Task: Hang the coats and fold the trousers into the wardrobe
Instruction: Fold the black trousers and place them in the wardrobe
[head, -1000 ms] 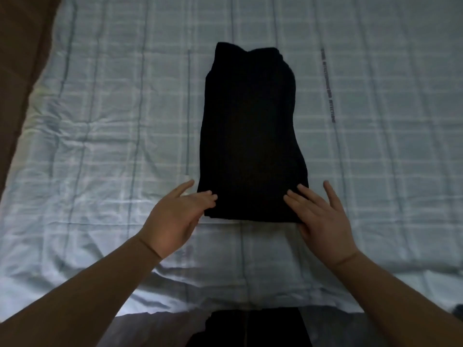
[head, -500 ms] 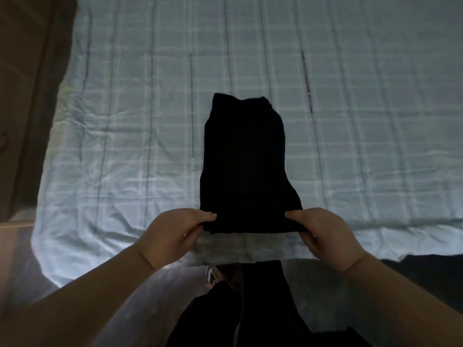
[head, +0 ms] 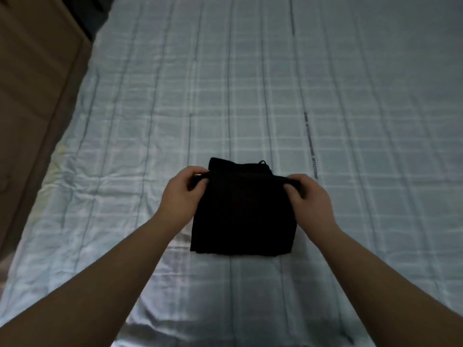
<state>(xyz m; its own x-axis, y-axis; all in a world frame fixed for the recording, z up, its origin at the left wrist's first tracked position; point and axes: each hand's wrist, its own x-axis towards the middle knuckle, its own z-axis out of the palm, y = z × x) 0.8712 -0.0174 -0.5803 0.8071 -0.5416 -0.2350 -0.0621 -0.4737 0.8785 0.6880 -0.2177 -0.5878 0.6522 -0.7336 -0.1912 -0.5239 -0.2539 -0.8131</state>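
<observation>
The folded black fabric trousers point(head: 241, 214) lie on the pale checked bed sheet point(head: 275, 96). The left hand point(head: 181, 194) and the right hand point(head: 307, 199) each pinch a far corner of the fold.

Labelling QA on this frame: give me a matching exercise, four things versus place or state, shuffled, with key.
Things:
1. left hand
2. right hand
3. black trousers
4. checked bedsheet

Places or states:
A. folded into a compact bundle
B. spread flat under everything
C. grips the bundle's far right corner
D. grips the bundle's far left corner

Pairs: 1-D, 2-C, 3-A, 4-B
</observation>
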